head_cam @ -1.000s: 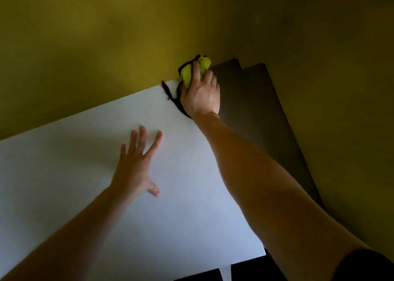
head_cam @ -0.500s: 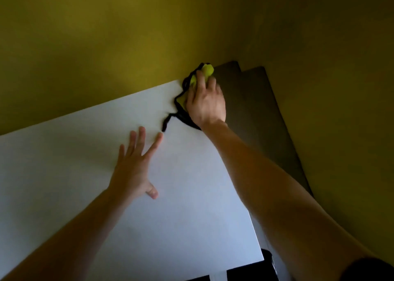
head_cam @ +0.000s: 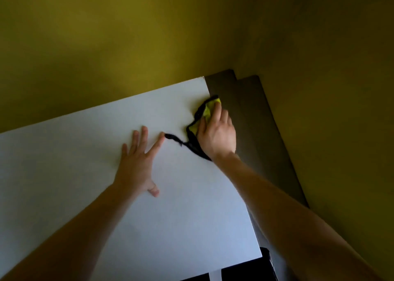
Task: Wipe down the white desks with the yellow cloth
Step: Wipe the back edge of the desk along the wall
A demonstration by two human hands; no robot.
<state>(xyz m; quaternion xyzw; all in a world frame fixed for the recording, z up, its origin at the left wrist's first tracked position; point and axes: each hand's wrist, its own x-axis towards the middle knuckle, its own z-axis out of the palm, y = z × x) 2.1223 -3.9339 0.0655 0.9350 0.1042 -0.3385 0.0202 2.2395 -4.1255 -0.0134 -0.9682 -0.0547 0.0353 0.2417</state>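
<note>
The white desk (head_cam: 89, 174) fills the lower left of the head view, its far right corner against the wall. A yellow cloth (head_cam: 206, 112) with a black edge lies on the desk by its right edge. My right hand (head_cam: 217, 133) lies flat on top of the cloth and presses it onto the desk; most of the cloth is hidden under the palm. A black strip of the cloth trails left toward my left hand (head_cam: 138, 163). That hand rests flat on the desk with fingers spread, index fingertip almost at the strip's end.
Olive-yellow walls (head_cam: 149, 35) meet in a corner right behind the desk. Two dark panels (head_cam: 255, 120) stand in the gap between the desk's right edge and the right wall. Something black (head_cam: 245, 268) sits below the desk's near edge.
My right hand has slid the cloth from the far right corner back toward me along the right edge. The black strip now trails left. My left hand has stayed in place.
</note>
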